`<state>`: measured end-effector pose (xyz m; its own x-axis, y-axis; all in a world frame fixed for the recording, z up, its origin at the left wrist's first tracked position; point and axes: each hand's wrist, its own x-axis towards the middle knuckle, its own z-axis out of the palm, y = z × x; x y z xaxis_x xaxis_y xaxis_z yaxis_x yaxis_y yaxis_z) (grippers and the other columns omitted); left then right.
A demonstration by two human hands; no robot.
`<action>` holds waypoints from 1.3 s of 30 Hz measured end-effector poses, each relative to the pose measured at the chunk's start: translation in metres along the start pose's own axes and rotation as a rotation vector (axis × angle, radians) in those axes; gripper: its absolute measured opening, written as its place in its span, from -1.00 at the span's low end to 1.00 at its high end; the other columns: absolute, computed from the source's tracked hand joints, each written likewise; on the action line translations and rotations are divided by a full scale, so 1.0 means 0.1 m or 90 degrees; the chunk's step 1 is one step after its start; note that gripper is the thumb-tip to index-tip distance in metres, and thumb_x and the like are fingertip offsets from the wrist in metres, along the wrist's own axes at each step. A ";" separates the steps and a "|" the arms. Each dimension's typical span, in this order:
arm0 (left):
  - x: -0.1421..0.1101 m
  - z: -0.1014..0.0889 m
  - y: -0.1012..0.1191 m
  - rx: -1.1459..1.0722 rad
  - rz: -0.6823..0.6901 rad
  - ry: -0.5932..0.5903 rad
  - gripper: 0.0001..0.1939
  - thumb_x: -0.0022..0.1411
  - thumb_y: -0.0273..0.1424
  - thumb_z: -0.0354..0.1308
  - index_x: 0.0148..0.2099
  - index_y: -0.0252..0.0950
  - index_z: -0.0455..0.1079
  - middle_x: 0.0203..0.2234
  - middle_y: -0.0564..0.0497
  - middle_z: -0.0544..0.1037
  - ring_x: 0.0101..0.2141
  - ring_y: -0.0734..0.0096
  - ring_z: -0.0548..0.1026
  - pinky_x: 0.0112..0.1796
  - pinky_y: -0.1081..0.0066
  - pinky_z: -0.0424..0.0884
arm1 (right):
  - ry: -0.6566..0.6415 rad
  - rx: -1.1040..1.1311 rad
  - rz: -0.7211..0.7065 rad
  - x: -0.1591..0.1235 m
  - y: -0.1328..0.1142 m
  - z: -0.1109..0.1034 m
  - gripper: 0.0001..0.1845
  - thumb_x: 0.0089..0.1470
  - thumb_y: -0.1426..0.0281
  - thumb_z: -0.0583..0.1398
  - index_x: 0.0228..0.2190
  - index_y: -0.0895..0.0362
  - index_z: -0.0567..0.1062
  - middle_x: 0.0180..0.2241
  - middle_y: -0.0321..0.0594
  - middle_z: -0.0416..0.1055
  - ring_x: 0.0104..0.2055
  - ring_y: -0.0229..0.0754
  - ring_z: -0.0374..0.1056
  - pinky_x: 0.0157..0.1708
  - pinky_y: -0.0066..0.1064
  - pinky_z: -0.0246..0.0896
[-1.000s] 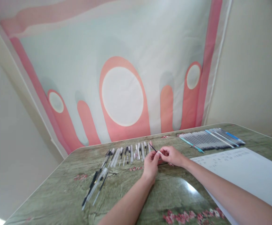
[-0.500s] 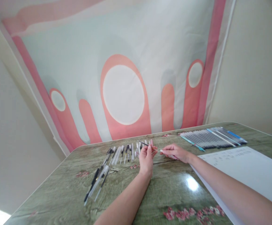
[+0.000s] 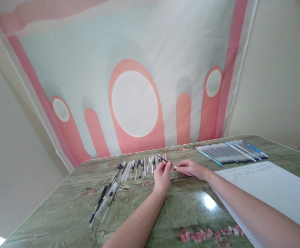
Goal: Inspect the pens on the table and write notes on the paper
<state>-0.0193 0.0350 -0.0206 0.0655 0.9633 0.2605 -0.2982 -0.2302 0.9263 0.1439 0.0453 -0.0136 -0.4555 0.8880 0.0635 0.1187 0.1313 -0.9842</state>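
Note:
Over the middle of the table, my left hand [image 3: 162, 175] pinches a thin dark pen refill [image 3: 162, 158] that slants up to the left past the fingers. Close on its right, my right hand [image 3: 192, 168] grips a slim pen barrel with a pale end [image 3: 175, 167]; the fingers cover most of it. The ends of the two parts point at each other, and I cannot tell whether they touch. Just beyond my left hand runs a row of loose pen parts [image 3: 144, 166], clear tubes, caps and dark refills.
More pen parts [image 3: 104, 201] lie in a loose pile at the left. A neat row of pens [image 3: 226, 152], some blue, sits at the back right. A white paper sheet [image 3: 271, 193] with faint marks lies under my right forearm. The table [image 3: 69, 206] has a wood-and-blossom pattern.
My hands were together a second ago, then drew apart, and are now a little closer again. The refill has swung to a flatter slant pointing left. The view shifts slightly.

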 end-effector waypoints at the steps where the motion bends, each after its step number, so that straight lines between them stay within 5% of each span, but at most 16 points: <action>1: 0.00 0.00 -0.01 0.026 -0.001 -0.008 -0.73 0.03 -0.28 0.11 -0.28 -0.38 0.38 -0.41 -0.03 0.48 -0.34 0.43 0.42 -0.20 0.39 0.29 | 0.005 0.006 0.000 0.00 0.00 0.00 -0.67 -0.14 0.16 0.18 -0.51 0.21 0.46 -0.67 -0.41 0.20 -0.72 -0.49 -0.10 -0.74 -0.53 -0.29; 10: -0.01 -0.02 -0.05 0.189 0.053 -0.066 -0.71 0.05 -0.28 0.09 -0.21 -0.34 0.43 -0.29 -0.09 0.50 -0.24 0.32 0.41 -0.14 0.34 0.28 | 0.034 0.081 0.001 0.00 0.00 0.01 -0.71 -0.14 0.19 0.19 -0.48 0.19 0.46 -0.68 -0.40 0.21 -0.72 -0.47 -0.04 -0.74 -0.53 -0.26; 15: 0.04 -0.05 -0.08 0.250 0.076 -0.027 -0.71 0.11 -0.30 0.02 -0.17 -0.34 0.39 -0.27 -0.11 0.50 -0.23 0.34 0.42 -0.15 0.34 0.29 | 0.063 0.144 0.016 0.02 0.05 0.00 -0.70 -0.17 0.21 0.22 -0.42 0.18 0.48 -0.66 -0.38 0.26 -0.68 -0.44 0.06 -0.73 -0.54 -0.20; 26: 0.54 -0.25 0.17 0.662 0.124 -0.041 -0.76 0.05 -0.51 -0.01 -0.20 -0.31 0.38 -0.29 -0.07 0.49 -0.27 0.40 0.42 -0.21 0.42 0.28 | 0.095 0.271 0.036 0.07 0.13 -0.07 -0.66 -0.13 0.19 0.21 -0.37 0.20 0.49 -0.62 -0.34 0.26 -0.65 -0.44 0.10 -0.68 -0.56 -0.08; 30: 0.78 -0.17 0.12 0.817 0.068 -0.075 -0.80 0.05 -0.46 0.01 -0.30 -0.26 0.44 -0.34 -0.08 0.52 -0.30 0.33 0.44 -0.23 0.41 0.27 | 0.109 0.297 0.032 0.07 0.13 -0.07 -0.66 -0.15 0.19 0.22 -0.37 0.20 0.49 -0.61 -0.34 0.25 -0.64 -0.44 0.10 -0.66 -0.55 -0.03; 39: 1.05 0.07 -0.07 0.901 0.021 -0.052 -0.84 0.02 -0.49 0.04 -0.39 -0.35 0.46 -0.32 -0.30 0.48 -0.16 0.08 0.38 -0.10 0.21 0.18 | 0.103 0.335 0.019 0.08 0.13 -0.11 -0.66 -0.16 0.21 0.24 -0.36 0.19 0.49 -0.60 -0.34 0.24 -0.61 -0.43 0.10 -0.64 -0.56 -0.01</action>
<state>-0.0039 0.1374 0.0018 0.1461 0.9555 0.2562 0.8872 -0.2412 0.3933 0.1511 0.0589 -0.0244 -0.3127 0.9497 0.0186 -0.3473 -0.0961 -0.9328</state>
